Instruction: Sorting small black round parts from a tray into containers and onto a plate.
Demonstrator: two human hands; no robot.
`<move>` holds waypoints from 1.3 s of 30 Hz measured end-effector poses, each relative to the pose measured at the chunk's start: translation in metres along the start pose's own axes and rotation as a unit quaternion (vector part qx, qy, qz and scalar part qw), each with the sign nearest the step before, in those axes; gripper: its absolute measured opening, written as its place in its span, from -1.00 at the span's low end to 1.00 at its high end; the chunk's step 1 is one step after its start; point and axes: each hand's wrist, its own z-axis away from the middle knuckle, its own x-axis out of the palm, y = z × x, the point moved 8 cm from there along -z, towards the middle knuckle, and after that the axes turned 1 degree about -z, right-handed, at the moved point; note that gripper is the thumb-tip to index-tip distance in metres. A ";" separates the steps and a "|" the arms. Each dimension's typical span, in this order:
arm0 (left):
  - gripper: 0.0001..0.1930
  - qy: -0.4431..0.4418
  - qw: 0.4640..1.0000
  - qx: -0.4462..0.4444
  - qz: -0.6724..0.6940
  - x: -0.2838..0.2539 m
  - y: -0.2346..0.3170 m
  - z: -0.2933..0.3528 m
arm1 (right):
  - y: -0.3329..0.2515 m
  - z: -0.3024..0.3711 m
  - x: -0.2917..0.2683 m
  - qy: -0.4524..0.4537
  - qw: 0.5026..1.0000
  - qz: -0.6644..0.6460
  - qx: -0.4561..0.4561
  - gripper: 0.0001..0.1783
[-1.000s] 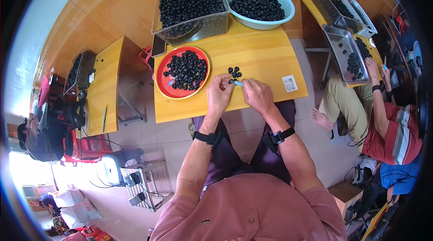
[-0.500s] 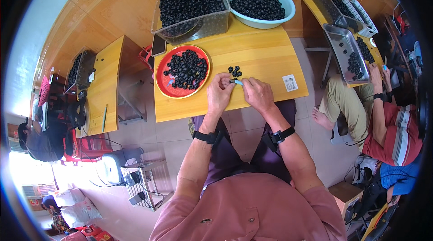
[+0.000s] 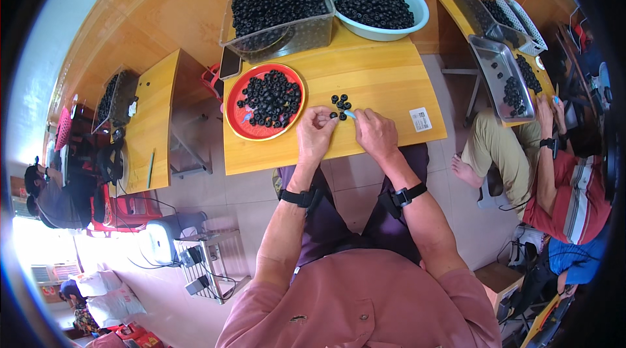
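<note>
My left hand (image 3: 314, 133) pinches a small round black part (image 3: 333, 115) between thumb and fingertips above the table's near half. Close beside it, my right hand (image 3: 376, 131) is closed on a light blue tool (image 3: 349, 113), whose end points left toward the part; its working tip is too small to make out. Just beyond my fingers lies a small group of loose black ring-shaped parts (image 3: 340, 98). A red plate (image 3: 233, 120) with a yellowish rim, heaped with the same black parts, stands left of my left hand.
A clear plastic bin (image 3: 293, 38) and a light blue basin (image 3: 385, 36), both full of black parts, stand at the back of the yellow table (image 3: 385, 74). A phone (image 3: 230, 64) and a white label (image 3: 420, 120) lie there too. A co-worker's hand (image 3: 544, 112) works at the right-hand table.
The blue tool has moved slightly right with my right hand, away from my left fingertips. One more black part now lies on the table by the loose group.
</note>
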 end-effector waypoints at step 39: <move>-0.81 0.050 0.994 0.043 -0.082 -0.004 0.014 0.004 | -0.004 0.001 -0.003 0.005 1.000 0.005 -0.017 -0.94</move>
